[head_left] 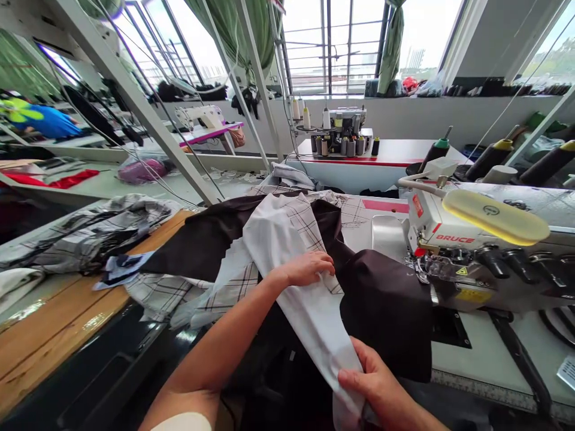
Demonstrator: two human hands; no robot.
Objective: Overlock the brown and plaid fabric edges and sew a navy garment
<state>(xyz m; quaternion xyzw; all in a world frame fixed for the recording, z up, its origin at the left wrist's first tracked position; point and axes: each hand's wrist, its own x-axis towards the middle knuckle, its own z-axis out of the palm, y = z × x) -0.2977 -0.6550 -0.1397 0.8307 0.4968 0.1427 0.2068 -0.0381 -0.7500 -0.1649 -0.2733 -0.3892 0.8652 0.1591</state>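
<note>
White cloth (309, 317) runs in one long folded band between two bare hands, over a heap of dark brown fabric (386, 311) on the sewing table (489, 353), just in front of the nearest machine. The left hand (308, 269) sits high on the band, its fingers curled over a fold and its thumb hidden, so the exact grip is hard to tell. The right hand (372, 383) is lower down, pinching the cloth between thumb and fingers. Neither hand is spread flat, and they are well apart. One plaid piece (287, 221) lies partly under the white, and more plaid (90, 239) sits crumpled on a wooden bench (58, 317) to the left. Three sewing machines are in view: a white overlocker marked BRUCE (453, 230) just right of the hands, a second overlocker (345, 131) with a row of thread cones (341, 145) on a table behind, and a white machine (200, 117) on a pink-edged table farther left. Three large dark cones (492, 161) with green and yellow tops stand behind the BRUCE machine. Red satin (54, 178) lies on a far table.
</note>
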